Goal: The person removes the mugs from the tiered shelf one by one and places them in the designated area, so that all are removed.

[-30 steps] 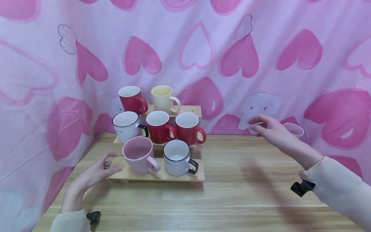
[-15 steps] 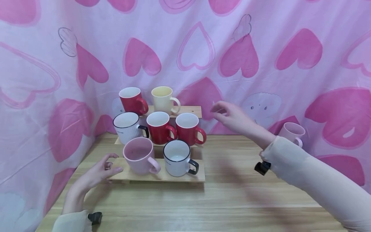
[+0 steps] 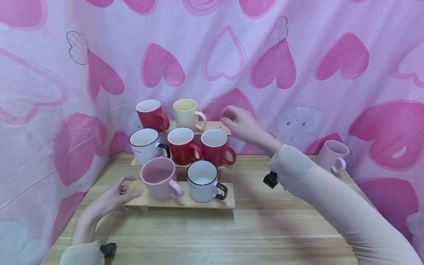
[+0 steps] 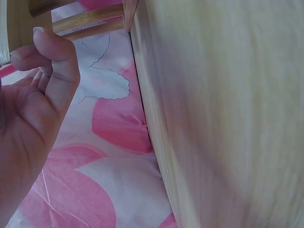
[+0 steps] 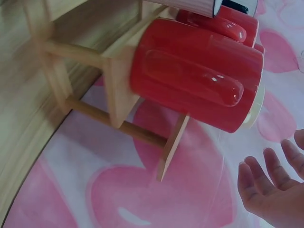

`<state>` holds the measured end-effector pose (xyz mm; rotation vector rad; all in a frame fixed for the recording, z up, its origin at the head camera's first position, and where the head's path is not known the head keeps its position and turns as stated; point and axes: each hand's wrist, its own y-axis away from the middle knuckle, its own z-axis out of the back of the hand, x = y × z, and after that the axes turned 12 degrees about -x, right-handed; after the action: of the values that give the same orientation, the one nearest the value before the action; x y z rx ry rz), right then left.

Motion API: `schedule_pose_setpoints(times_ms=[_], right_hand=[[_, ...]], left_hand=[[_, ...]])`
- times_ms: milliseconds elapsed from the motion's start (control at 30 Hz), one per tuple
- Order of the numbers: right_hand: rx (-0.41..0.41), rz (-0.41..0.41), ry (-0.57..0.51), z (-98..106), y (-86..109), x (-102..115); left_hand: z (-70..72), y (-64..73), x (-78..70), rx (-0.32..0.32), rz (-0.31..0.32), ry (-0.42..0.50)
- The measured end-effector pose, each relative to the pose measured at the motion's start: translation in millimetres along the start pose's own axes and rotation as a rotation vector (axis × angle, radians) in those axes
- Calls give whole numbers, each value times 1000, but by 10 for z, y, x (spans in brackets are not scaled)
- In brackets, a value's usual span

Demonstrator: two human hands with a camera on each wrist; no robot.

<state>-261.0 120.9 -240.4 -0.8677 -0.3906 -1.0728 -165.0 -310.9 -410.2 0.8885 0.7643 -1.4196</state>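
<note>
Leftward, from the far right side, the right hand (image 3: 240, 123) has been moved to near the right end of the top board (image 3: 217, 126); no mug seems to have been shifted. Nothing is held by it, and its fingers are loosely bent. Whether the board is touched cannot be told. By the left hand (image 3: 107, 198), the left end of the low board (image 3: 145, 200) is pinched. On that near board, a pink mug (image 3: 161, 188) and a black-rimmed mug (image 3: 201, 190) are stood. Behind, a ribbed white mug (image 3: 145, 151), a middle red mug (image 3: 179, 152) and a right red mug (image 3: 212, 154) are set in a row. Farthest back are a back red mug (image 3: 150, 119) and a cream mug (image 3: 185, 119). If the boards are being filled, seven mugs look done. One pale pink mug (image 3: 326, 156) is left on the table (image 3: 185, 239), far right, near the cloth (image 3: 265, 44).
</note>
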Motion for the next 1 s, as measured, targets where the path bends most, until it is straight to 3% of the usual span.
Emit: schedule_pose_setpoints(times_ms=[200,367,667,867,1000], right_hand=[[-21,-8,-29,-167,-167,70],[-26,-62,-39,-304,-301,53],[73,-157,-140,-583,-564,-65],[175,-131,-164,-584,-622,-103],[168,-134,-141,-583,-620,-79]], left_hand=[[51,-5,-14,-4,8,-28],[42,-45,-20,-1,1,-25],[-35,-9,7,-23,1,-19],[-50,-51,-15,-24,2,-46],[-31,-71,-35,-20,11,-51]])
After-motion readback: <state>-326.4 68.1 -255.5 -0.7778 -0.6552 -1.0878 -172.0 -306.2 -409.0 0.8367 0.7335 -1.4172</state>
